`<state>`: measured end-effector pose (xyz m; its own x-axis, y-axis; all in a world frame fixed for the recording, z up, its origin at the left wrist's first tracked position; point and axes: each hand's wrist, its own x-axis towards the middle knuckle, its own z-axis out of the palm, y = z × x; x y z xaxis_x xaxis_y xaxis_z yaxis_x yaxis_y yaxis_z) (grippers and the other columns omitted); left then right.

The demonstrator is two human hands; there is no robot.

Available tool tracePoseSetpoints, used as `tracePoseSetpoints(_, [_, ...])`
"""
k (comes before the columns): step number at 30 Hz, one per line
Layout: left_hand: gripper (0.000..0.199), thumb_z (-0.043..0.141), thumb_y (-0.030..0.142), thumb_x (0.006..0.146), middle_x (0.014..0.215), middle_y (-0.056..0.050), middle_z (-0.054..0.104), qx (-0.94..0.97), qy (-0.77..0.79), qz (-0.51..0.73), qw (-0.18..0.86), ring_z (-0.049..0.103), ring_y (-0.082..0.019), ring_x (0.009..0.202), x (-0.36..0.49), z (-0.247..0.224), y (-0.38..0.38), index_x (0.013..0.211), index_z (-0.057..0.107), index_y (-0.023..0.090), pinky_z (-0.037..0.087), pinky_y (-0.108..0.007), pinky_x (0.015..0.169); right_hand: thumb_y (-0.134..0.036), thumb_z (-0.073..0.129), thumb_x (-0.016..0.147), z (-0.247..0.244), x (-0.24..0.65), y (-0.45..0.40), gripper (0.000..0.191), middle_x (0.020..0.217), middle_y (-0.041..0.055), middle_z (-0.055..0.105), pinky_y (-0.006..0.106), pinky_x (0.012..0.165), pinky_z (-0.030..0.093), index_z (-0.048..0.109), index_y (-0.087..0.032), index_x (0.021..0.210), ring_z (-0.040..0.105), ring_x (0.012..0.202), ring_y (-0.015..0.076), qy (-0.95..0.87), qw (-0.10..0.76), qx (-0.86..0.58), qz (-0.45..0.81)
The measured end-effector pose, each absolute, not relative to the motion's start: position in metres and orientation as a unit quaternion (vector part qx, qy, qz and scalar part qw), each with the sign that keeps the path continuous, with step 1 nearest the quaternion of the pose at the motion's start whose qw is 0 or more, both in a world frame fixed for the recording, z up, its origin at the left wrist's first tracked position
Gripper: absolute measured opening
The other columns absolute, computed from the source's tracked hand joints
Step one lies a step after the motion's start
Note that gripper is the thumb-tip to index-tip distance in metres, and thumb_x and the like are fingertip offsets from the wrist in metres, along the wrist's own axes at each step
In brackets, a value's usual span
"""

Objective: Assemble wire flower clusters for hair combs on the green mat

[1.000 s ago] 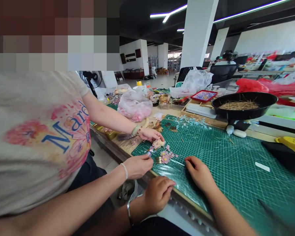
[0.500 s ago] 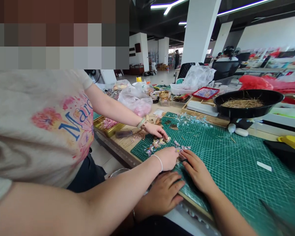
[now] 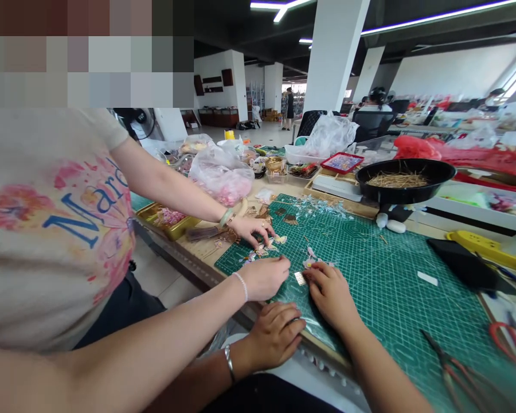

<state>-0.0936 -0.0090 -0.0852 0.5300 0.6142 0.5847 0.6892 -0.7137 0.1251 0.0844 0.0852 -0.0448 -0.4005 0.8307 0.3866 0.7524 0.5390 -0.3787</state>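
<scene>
We record the right hand (image 3: 333, 292) palm down on the green mat (image 3: 370, 252), fingers partly bent, fingertips touching the flower comb (image 3: 301, 279); we cannot tell whether they grip it. The comb lies on the mat, teeth toward the left. The left hand (image 3: 277, 335) is partly open at the near edge of the tabletop (image 3: 202, 248), fingers loosely bent; we see no item in it, its palm being hidden.

Obstruction: a co-worker's near arm (image 3: 172, 324) crosses from the left, its hand (image 3: 270, 279) just beyond our left hand, fingertips drawn together, contents unclear. The far hand (image 3: 254, 228) touches a pale ornament (image 3: 276, 242) on the mat.

Surroundings: blue petals (image 3: 322, 205) lie scattered along the mat's far side. Beyond it we note a black bowl (image 3: 363, 182) of straw (image 3: 398, 180) and a red tray (image 3: 342, 163). A gold tray (image 3: 184, 230) sits at left, near a plastic bag (image 3: 221, 172). To the right are a white card (image 3: 427, 279), a black object (image 3: 453, 261), a yellow tray (image 3: 490, 248) and a red-handled tool (image 3: 447, 360).
</scene>
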Motion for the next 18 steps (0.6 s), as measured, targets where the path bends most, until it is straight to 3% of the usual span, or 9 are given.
tracePoseSetpoints(5, [0.043,0.051,0.025,0.084,0.114,-0.006,0.062,-0.875,-0.366,-0.306,0.076,0.050,-0.023,0.116,-0.097,-0.090,-0.008,0.126,0.045,0.022,0.048,-0.042,0.094,-0.024,0.045,0.086,-0.050,0.091,0.092,0.027,0.107,0.0121,0.060,0.042,0.091,0.043,0.061,-0.015,0.107,0.053,0.101,0.0247,-0.773,0.353,-0.520,0.085])
tracePoseSetpoints(10, [0.047,0.047,0.026,0.085,0.117,-0.003,0.061,-0.877,-0.375,-0.298,0.045,0.049,-0.022,0.119,-0.098,-0.094,-0.007,0.132,0.040,0.027,0.047,-0.041,0.096,-0.030,0.052,0.083,-0.052,0.090,0.092,0.034,0.109,0.0149,0.057,0.044,0.091,0.044,0.059,-0.013,0.111,0.053,0.101,0.0280,-0.773,0.302,-0.553,0.073])
tracePoseSetpoints(18, [0.032,0.044,0.027,0.085,0.107,-0.005,0.065,-0.864,-0.379,-0.327,0.054,0.058,-0.022,0.108,-0.093,-0.078,-0.009,0.115,0.050,0.021,0.048,-0.038,0.092,-0.034,0.049,0.082,-0.052,0.094,0.096,0.035,0.097,0.0131,0.060,0.040,0.084,0.046,0.058,-0.010,0.107,0.055,0.091,0.0253,-0.733,0.349,-0.571,0.124])
